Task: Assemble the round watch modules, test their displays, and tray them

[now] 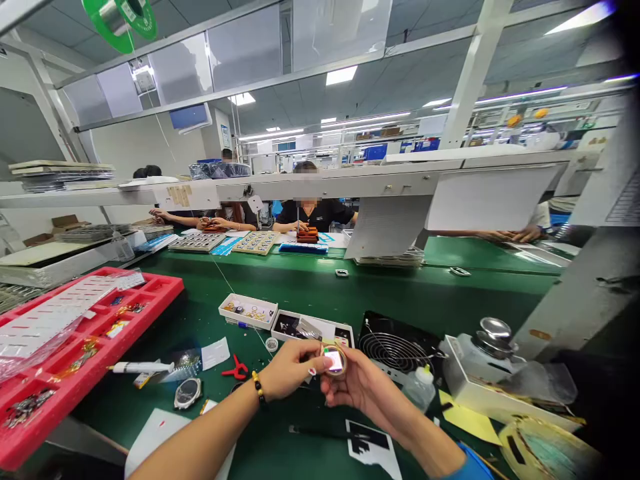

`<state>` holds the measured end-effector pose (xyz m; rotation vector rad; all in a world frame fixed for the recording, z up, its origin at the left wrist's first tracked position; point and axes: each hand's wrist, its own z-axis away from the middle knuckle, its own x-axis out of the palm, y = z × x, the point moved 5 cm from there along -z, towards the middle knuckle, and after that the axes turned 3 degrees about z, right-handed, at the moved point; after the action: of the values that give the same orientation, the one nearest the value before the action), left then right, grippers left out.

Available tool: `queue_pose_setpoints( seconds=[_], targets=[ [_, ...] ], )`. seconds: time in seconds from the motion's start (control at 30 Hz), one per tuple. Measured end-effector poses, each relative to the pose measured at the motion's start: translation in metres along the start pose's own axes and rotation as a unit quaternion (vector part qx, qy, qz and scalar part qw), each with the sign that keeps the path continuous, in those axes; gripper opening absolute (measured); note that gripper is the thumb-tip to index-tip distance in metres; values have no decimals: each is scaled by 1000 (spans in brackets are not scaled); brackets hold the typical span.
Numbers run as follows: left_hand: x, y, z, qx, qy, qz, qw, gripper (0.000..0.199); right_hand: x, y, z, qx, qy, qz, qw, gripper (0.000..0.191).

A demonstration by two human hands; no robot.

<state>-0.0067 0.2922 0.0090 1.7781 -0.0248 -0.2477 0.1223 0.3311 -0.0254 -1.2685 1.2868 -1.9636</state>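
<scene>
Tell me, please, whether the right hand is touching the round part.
Touching: the head view shows the right hand holding the round part, its fingers against the rim.

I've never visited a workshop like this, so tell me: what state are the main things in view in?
Small round gold-rimmed piece: held by left hand and right hand
Two white rectangular boxes: open, parts inside
Red compartmented tray: partly covered, parts inside
White plastic syringe: lying on its side
Red plastic clamp: lying down
Black wire-grilled fan: running or stopped, cannot tell
Green round spool: strand drawn out
</scene>
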Motion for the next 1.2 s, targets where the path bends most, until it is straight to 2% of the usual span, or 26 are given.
queue_pose_setpoints(
  seconds=[0.1,0.33,0.6,0.73,0.9,1.07,1.13,1.2],
  targets=[
    [-1,3,-1,0,-19,31,999,54,6,-2,2,1,-10,-28,1000,48],
    [-4,0,-2,6,-32,-22,999,55,5,4,1,5,13,-54,998,43],
    [-1,-5,-2,2,-44,38,998,54,2,2,-2,-9,-6,-54,998,42],
    [2,-3,-1,-18,-61,78,995,55,2,2,-2,-17,9,-52,998,42],
    [2,3,-1,-7,-42,63,997,57,2,2,-1,-19,21,-45,999,41],
    [7,2,1,-23,-75,111,991,52,5,0,0,-25,21,-37,999,42],
    [5,1,0,-17,-66,92,993,52,5,1,-1,-23,24,-37,999,44],
    [0,0,-1,3,-33,30,999,54,0,4,-1,-19,37,-39,998,43]
  ],
)
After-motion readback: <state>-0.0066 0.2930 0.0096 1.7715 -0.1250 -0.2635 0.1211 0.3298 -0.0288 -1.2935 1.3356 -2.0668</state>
